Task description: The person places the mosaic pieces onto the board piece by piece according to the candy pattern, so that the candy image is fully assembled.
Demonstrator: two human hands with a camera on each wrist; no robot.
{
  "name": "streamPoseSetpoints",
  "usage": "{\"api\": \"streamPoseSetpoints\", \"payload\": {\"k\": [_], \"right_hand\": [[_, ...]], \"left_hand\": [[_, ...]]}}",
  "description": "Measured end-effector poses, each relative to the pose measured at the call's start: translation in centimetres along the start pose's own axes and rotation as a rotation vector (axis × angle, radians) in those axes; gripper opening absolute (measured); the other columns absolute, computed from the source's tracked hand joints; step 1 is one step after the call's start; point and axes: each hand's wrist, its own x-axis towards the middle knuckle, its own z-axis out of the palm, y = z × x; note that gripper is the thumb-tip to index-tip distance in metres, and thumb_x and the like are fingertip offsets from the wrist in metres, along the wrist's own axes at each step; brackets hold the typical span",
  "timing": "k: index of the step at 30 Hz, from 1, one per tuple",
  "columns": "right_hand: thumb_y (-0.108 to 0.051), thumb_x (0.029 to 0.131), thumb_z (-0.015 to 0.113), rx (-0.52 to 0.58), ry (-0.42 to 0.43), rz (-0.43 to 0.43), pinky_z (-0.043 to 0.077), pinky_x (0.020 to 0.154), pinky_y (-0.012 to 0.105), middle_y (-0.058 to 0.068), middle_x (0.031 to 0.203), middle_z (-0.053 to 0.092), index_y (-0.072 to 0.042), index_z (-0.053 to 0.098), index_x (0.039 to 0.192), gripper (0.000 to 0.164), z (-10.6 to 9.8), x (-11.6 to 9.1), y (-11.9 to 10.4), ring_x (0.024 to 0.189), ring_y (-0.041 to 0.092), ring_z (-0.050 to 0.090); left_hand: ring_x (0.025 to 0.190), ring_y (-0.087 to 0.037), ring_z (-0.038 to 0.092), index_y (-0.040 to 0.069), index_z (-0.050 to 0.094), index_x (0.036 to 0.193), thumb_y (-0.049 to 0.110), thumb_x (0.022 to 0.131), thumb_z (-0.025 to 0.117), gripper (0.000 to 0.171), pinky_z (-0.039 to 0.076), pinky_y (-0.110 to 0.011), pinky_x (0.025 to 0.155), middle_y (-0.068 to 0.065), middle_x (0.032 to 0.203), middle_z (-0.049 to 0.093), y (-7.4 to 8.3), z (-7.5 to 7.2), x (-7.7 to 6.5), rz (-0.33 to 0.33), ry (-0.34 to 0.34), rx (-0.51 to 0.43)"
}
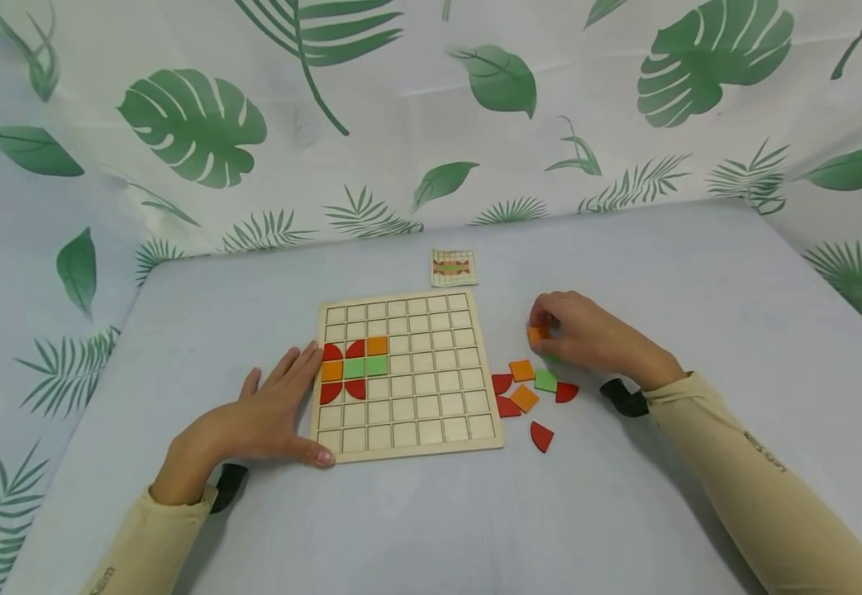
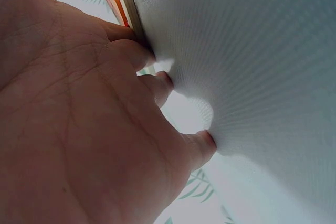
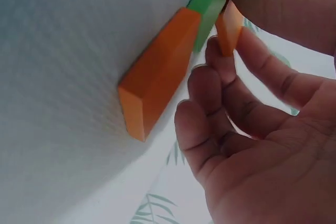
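The right hand (image 1: 588, 332) pinches an orange tile (image 3: 229, 30) (loose tiles (image 1: 521, 369) lie nearby). The left hand (image 1: 263, 426), spread wide, touches the gridded board (image 1: 428, 409).

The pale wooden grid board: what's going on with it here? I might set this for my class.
A person's left hand rests against the left side of the pale wooden grid board, while the right hand pinches an orange square tile off to the board's right. The board's left-hand columns hold four red quarter-circle tiles, two orange squares and two green squares. More loose tiles lie to the board's right, and a small printed card sits beyond its far edge.
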Motion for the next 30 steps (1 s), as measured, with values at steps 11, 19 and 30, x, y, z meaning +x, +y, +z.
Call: {"api": "streamPoseSetpoints", "payload": {"k": [11, 19, 30], "right_hand": [[-0.005, 0.098, 0.075, 0.099, 0.066, 0.000, 0.053, 0.078, 0.038, 0.000, 0.093, 0.069, -0.006, 0.074, 0.107, 0.009, -0.4, -0.4, -0.3, 0.088, 0.022, 0.061], [-0.006, 0.100, 0.074, 0.270, 0.059, 0.037, 0.056, 0.086, 0.033, 0.004, 0.099, 0.073, -0.006, 0.074, 0.107, 0.007, -0.5, -0.5, -1.7, 0.093, 0.024, 0.066], [-0.010, 0.100, 0.071, 0.467, -0.005, 0.056, 0.057, 0.081, 0.034, 0.008, 0.099, 0.071, -0.005, 0.072, 0.107, 0.008, 0.9, -0.3, -3.7, 0.092, 0.027, 0.066]], "left_hand": [[0.162, -0.044, -0.005, 0.002, 0.001, 0.171, 0.061, 0.075, 0.092, 0.145, -0.007, -0.077, 0.119, -0.019, 0.179, -0.002, -0.1, 0.1, 0.0, -0.003, 0.001, 0.009], [0.162, -0.044, -0.005, 0.002, 0.001, 0.171, 0.061, 0.075, 0.091, 0.144, -0.006, -0.077, 0.119, -0.018, 0.179, -0.002, 0.1, 0.0, 0.1, -0.005, 0.002, 0.017], [0.162, -0.043, -0.006, 0.004, -0.001, 0.171, 0.062, 0.075, 0.091, 0.145, -0.007, -0.077, 0.119, -0.017, 0.179, -0.003, -0.1, 0.1, 0.2, -0.008, -0.001, 0.004]]}}
